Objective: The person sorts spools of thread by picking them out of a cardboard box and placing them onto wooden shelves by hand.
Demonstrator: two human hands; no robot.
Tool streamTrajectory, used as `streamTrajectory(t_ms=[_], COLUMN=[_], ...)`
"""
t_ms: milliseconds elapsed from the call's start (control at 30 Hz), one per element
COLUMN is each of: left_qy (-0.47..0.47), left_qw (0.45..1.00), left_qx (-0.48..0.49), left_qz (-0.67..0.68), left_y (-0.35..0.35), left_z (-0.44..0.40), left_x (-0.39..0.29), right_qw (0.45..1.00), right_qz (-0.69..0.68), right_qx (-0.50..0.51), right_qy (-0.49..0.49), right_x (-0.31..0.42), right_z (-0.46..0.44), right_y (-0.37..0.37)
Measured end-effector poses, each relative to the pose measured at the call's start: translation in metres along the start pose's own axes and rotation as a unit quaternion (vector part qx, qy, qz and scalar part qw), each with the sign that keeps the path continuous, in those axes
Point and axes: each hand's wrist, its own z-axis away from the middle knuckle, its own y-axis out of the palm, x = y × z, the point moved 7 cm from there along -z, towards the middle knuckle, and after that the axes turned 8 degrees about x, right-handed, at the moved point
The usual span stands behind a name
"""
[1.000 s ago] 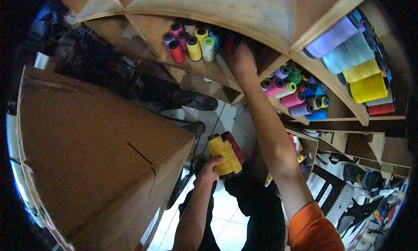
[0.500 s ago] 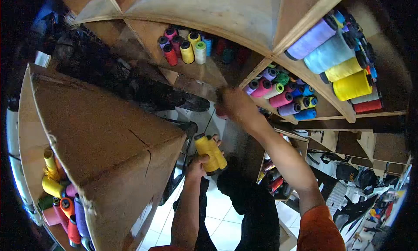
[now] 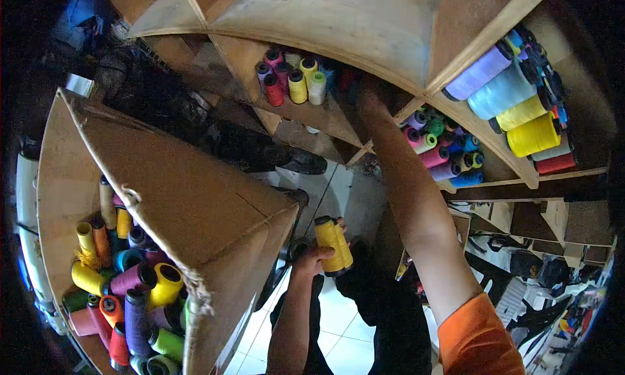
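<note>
The left hand [image 3: 314,261] of the person is closed around the yellow spools [image 3: 333,246]; they look like two, side by side and overlapping, with the thumb on the near side and fingertips showing on the far side. These spools are held above the floor [image 3: 338,319], which has white tiles, in front of the dark trousers [image 3: 398,310]. The right hand [image 3: 371,103] reaches inside a compartment of the wooden shelf [image 3: 325,25]; its fingers are hidden in the shadow, so one cannot tell whether they are apart or gripping something. In this same compartment, to the left of the hand, a group of small spools [image 3: 297,86] stands upright, in red, yellow, pink and pale colours. The neighbouring compartment holds more coloured spools [image 3: 435,157], and above it, at the right, bigger spools [image 3: 489,98] lie on their sides. On the left side of the view, the cardboard box [image 3: 176,160] contains many mixed spools [image 3: 137,323], purple, orange, yellow and green among them.
</note>
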Motion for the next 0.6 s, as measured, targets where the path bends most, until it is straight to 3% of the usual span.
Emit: streamTrajectory(t_ms=[133,233,267,333,367,433,500,600], left_qy=[0.010,-0.041,-0.049,-0.060,-0.050,-0.031,0.001,0.021], left_qw=[1.000,0.999,0.998,0.998,0.999,0.997,0.991,0.992], left_qx=[0.004,0.014,0.010,0.004,-0.012,-0.045,-0.050,-0.024], left_qz=[0.003,0.020,0.022,0.021,-0.005,-0.056,-0.128,-0.119], left_y=[0.006,0.007,0.009,0.011,0.007,0.001,0.004,-0.007], left_z=[0.000,0.000,0.002,-0.001,-0.003,-0.006,-0.010,-0.018], left_x=[-0.001,0.004,0.007,0.006,0.005,0.006,0.001,0.008], right_qw=[1.000,0.998,0.999,0.976,0.961,0.894,0.831,0.844], right_qz=[-0.001,0.002,0.014,0.060,0.042,-0.059,-0.058,-0.064], right_qx=[-0.020,-0.033,0.003,0.202,0.273,0.439,0.546,0.528], right_qy=[-0.019,-0.048,-0.029,0.057,-0.027,-0.066,-0.092,-0.074], right_x=[-0.001,0.006,0.015,0.056,0.077,0.102,0.109,0.096], right_z=[-0.002,0.006,0.018,0.064,0.093,0.161,0.207,0.218], right_y=[0.001,0.000,-0.005,-0.043,-0.039,-0.038,-0.023,-0.002])
